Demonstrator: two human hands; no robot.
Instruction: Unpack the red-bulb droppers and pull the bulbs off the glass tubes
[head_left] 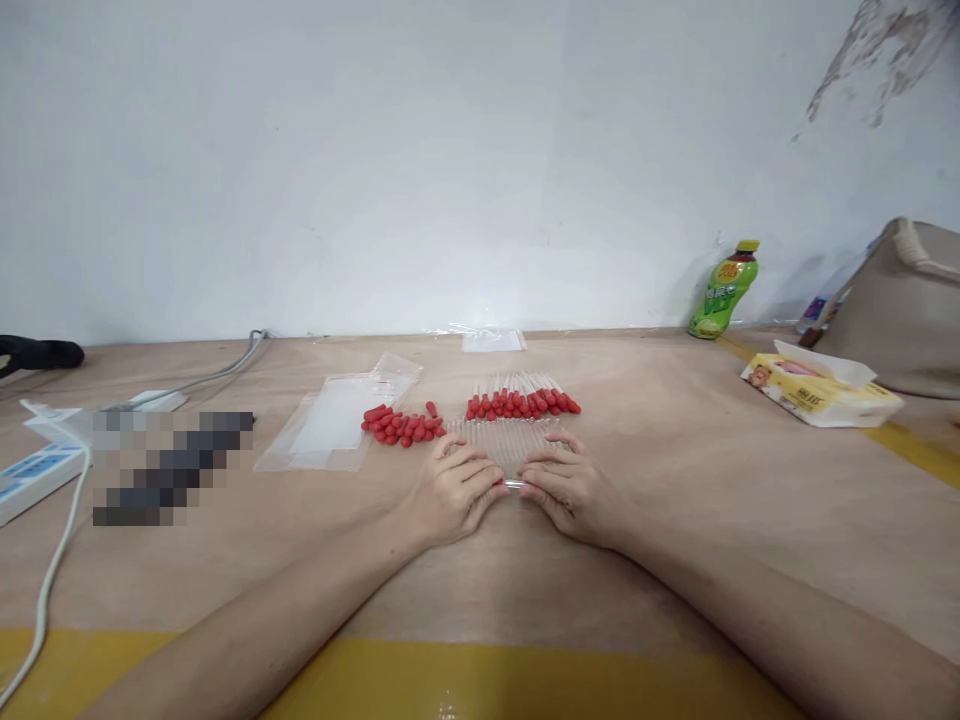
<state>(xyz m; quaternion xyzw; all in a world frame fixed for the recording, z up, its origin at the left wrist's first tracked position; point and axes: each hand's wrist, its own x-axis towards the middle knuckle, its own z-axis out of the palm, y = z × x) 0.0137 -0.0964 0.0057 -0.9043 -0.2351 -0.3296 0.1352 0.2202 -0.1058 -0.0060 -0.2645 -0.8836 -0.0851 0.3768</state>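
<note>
Between my two hands, a short clear stretch of a glass dropper tube shows, lying crosswise. My left hand is closed at its left end, where a bit of a red rubber bulb peeks out at the fingertips. Pinched around the tube's right part is my right hand. Just beyond the hands lies a row of bare glass tubes, partly hidden by my fingers. Farther back are several droppers with red bulbs, side by side. Loose red rubber bulbs form a heap left of the tubes.
Clear plastic bags lie left of the bulbs, and another bag is by the wall. A power strip with a white cable is at far left. On the right are a tissue pack, a green bottle and a beige bag.
</note>
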